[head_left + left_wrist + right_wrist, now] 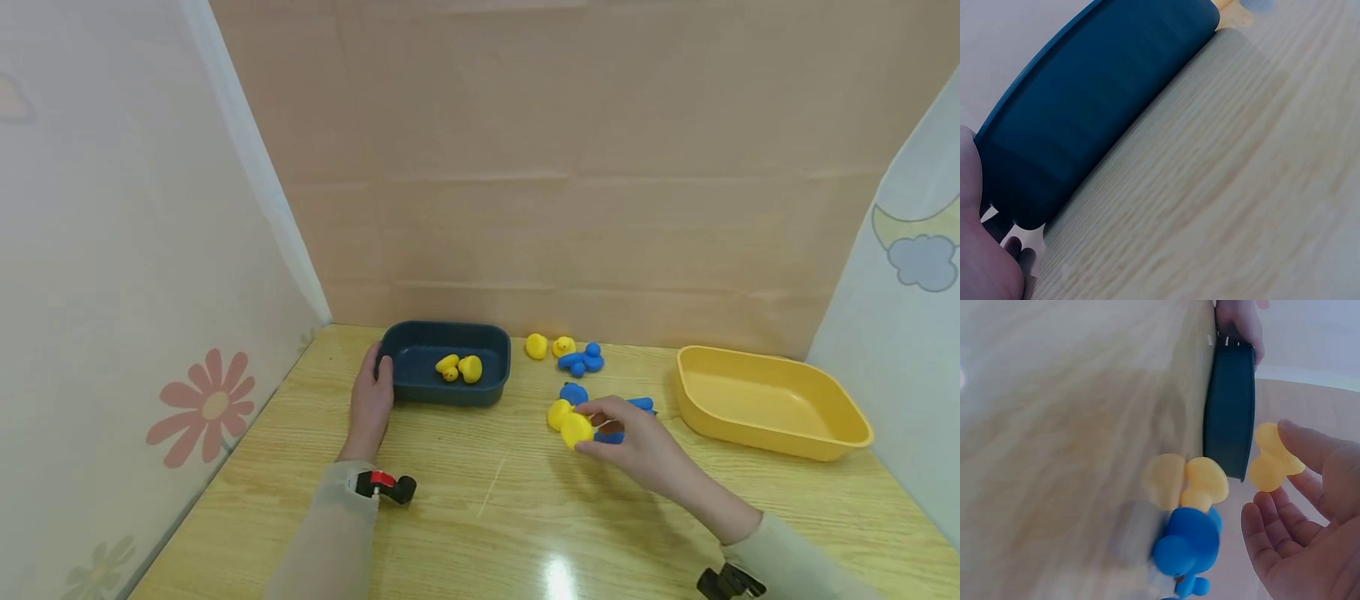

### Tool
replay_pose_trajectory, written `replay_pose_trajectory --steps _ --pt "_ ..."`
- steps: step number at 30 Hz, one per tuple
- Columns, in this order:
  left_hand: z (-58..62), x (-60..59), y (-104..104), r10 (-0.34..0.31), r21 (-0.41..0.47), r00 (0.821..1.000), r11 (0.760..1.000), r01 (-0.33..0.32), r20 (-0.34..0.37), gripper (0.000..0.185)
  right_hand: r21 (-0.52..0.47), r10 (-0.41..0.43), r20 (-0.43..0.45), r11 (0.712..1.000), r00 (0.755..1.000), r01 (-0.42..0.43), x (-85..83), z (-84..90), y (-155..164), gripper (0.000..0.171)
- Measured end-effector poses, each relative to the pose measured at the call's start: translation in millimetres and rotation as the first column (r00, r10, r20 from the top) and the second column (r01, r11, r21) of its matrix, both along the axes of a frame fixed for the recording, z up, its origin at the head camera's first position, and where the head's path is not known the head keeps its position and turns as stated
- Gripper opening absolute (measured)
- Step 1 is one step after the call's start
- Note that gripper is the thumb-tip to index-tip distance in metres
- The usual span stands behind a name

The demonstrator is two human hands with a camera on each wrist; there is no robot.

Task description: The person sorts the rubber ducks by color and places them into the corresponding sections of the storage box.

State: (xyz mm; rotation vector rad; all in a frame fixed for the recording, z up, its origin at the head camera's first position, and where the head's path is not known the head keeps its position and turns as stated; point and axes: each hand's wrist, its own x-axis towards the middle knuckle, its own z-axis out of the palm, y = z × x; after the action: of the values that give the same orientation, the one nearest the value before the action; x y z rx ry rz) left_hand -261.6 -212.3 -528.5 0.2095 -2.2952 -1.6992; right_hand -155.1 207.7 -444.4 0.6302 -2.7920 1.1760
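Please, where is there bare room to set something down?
Bare table lies between left sleeve and right sleeve, in front of the dark bin. Crowded: between bin and yellow tray, where yellow ducks and blue toys lie.

The table (465, 517) looks like wood or wood-grain laminate, smooth and streaked, glossy enough to throw back a white glare near half past five in the head view. The dark blue tub (450, 396) at seven o'clock seems smooth plastic with a satin finish; the yellow tray (750, 431), towards four, looks like smooth plastic too. The yellow toys (577, 432) at five and blue toys (592, 363) at four look like smooth plastic or rubber. At twelve, the brown backdrop (570, 125) is matt, creased and paper-like. The pale sleeve (330, 533) at seven is matt cloth.
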Motion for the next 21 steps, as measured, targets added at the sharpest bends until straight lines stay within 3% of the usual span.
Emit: replay_pose_trajectory --steps 9,21 --pt "-0.4 -0.2 -1.4 -0.009 0.006 1.0 1.0 0.009 -0.002 0.06 -0.037 0.009 -0.03 0.999 1.0 -0.01 -27.7 11.5 -28.8 0.046" --pt "-1.5 0.5 -0.9 -0.007 -0.002 1.0 1.0 0.007 0.002 0.06 -0.062 0.002 -0.033 0.998 0.999 -0.005 -66.5 11.6 -65.8 0.048"
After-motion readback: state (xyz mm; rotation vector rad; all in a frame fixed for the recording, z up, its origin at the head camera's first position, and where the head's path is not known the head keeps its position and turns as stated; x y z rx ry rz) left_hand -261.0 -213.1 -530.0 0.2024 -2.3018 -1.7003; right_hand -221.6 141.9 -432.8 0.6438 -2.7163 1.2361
